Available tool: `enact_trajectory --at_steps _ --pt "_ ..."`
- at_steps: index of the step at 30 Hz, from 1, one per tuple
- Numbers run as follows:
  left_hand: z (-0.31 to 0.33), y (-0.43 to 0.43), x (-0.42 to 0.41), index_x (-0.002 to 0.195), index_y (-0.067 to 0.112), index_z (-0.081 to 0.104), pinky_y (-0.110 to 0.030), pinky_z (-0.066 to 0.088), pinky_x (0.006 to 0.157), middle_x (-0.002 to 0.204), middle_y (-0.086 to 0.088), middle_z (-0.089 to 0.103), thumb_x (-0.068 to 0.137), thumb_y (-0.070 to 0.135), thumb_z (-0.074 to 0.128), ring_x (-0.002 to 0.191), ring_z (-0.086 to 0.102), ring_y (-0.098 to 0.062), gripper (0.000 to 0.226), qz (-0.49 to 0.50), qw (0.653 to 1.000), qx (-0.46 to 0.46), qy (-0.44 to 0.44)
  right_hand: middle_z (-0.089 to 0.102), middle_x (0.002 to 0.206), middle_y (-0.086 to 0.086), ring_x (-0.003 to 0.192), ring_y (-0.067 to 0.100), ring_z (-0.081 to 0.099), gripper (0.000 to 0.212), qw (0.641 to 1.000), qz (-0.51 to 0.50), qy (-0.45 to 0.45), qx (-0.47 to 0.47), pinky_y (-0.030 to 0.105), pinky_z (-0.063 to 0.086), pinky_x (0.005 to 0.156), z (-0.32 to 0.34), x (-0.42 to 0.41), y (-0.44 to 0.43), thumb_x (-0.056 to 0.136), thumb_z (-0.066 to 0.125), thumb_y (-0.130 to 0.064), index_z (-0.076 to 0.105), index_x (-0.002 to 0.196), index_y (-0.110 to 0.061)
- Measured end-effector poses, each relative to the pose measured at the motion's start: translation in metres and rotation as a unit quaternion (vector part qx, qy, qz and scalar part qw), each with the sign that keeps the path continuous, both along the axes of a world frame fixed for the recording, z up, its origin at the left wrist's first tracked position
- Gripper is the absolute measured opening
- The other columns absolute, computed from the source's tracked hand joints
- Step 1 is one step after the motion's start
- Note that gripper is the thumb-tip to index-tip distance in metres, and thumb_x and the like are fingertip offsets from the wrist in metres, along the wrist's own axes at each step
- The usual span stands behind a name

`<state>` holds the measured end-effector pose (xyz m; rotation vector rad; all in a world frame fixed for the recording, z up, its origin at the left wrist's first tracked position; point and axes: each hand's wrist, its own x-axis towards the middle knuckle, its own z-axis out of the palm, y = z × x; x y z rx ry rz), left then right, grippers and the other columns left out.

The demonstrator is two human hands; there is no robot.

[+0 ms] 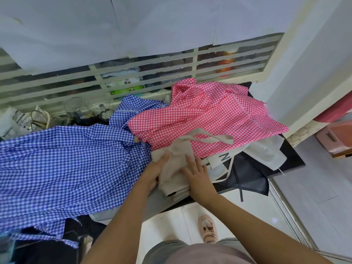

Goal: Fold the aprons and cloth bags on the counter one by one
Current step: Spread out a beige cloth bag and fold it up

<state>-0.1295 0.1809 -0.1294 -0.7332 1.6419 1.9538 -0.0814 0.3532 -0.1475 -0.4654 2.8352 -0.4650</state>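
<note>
The beige cloth bag (176, 164) lies at the table's (291, 155) front edge, its long axis pointing away from you. Your right hand (198, 174) presses it with fingers flat and spread. Your left hand (155, 170) flanks its left edge, grip unclear.

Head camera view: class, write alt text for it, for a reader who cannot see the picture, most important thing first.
A person's left hand and right hand rest on a folded beige cloth bag at the front of a dark counter. A blue checked apron lies spread to the left, a crumpled pink checked apron behind the bag.
</note>
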Motion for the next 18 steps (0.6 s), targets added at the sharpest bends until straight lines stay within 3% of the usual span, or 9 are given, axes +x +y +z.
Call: enact_trajectory --at_steps 3,5,6,8,10,12,14,16,18 --pt "0.002 0.006 -0.001 0.100 0.013 0.066 -0.029 0.054 0.065 0.095 -0.007 0.071 0.090 0.044 0.060 0.086 0.067 -0.020 0.033 0.014 1.000 -0.013 -0.011 -0.019 0.156 0.002 0.147 0.032 -0.002 0.092 0.998 -0.025 -0.007 -0.061 0.045 0.040 0.105 -0.004 0.005 0.012 0.074 0.045 0.018 0.018 0.151 -0.025" --pt "-0.001 0.006 -0.004 0.103 0.013 0.064 -0.028 0.051 0.064 0.096 -0.005 0.069 0.092 0.045 0.056 0.084 0.065 -0.018 0.036 0.012 0.999 -0.046 -0.010 -0.018 0.158 0.000 0.146 0.022 0.008 0.098 0.997 -0.013 -0.017 -0.073 0.035 0.048 0.096 -0.007 0.009 0.024 0.074 0.043 0.021 0.011 0.151 -0.031" --pt "-0.004 0.006 -0.005 0.110 0.010 0.063 -0.028 0.051 0.066 0.100 -0.006 0.068 0.093 0.045 0.055 0.086 0.064 -0.018 0.040 0.015 0.998 -0.060 -0.011 -0.018 0.158 -0.001 0.145 0.017 0.007 0.099 0.997 -0.004 -0.012 -0.080 0.033 0.045 0.100 -0.008 0.010 0.029 0.074 0.042 0.021 0.011 0.151 -0.034" --pt "-0.012 0.005 -0.004 0.120 0.003 0.059 -0.028 0.049 0.074 0.109 -0.009 0.065 0.094 0.041 0.056 0.091 0.061 -0.020 0.046 0.023 0.994 -0.101 -0.016 -0.018 0.157 -0.005 0.144 0.008 -0.008 0.102 0.995 0.014 -0.001 -0.100 0.025 0.023 0.115 -0.012 0.011 0.037 0.072 0.040 0.025 0.018 0.149 -0.036" --pt "-0.015 0.005 -0.003 0.121 0.000 0.058 -0.028 0.048 0.079 0.111 -0.010 0.062 0.093 0.035 0.060 0.094 0.059 -0.021 0.045 0.039 0.990 -0.133 -0.011 -0.014 0.157 -0.002 0.144 0.013 -0.013 0.100 0.995 0.027 -0.001 -0.094 0.021 0.008 0.116 -0.019 0.011 0.042 0.067 0.039 0.028 0.030 0.147 -0.031" --pt "-0.019 0.006 -0.003 0.118 -0.001 0.060 -0.029 0.048 0.081 0.112 -0.008 0.062 0.091 0.033 0.063 0.095 0.059 -0.022 0.043 0.048 0.987 -0.150 0.001 -0.004 0.157 0.005 0.145 0.026 -0.005 0.091 0.997 0.039 0.002 -0.072 0.034 0.013 0.116 -0.028 0.014 0.046 0.068 0.044 0.022 0.037 0.145 -0.024" --pt "-0.018 0.007 -0.004 0.113 -0.003 0.062 -0.029 0.047 0.080 0.108 -0.011 0.063 0.093 0.029 0.062 0.096 0.059 -0.023 0.038 0.044 0.982 -0.184 0.016 0.007 0.158 0.011 0.145 0.035 0.005 0.074 0.997 0.057 0.023 -0.041 0.048 0.018 0.114 -0.032 0.018 0.049 0.074 0.048 -0.001 0.039 0.144 -0.023" --pt "-0.016 0.011 -0.006 0.110 -0.006 0.063 -0.032 0.048 0.080 0.109 -0.018 0.065 0.095 0.027 0.057 0.101 0.061 -0.029 0.037 0.016 0.971 -0.236 0.043 0.012 0.158 0.013 0.145 0.037 0.010 0.063 0.996 0.075 0.044 -0.008 0.053 0.016 0.113 -0.031 0.021 0.048 0.082 0.052 -0.029 0.039 0.143 -0.026" --pt "-0.014 0.015 -0.008 0.111 -0.007 0.062 -0.032 0.047 0.081 0.112 -0.023 0.064 0.099 0.029 0.049 0.105 0.060 -0.034 0.040 -0.037 0.955 -0.286 0.063 0.014 0.158 0.012 0.144 0.039 0.014 0.070 0.994 0.087 0.066 0.006 0.053 0.016 0.111 -0.028 0.021 0.040 0.082 0.062 -0.040 0.034 0.145 -0.031"
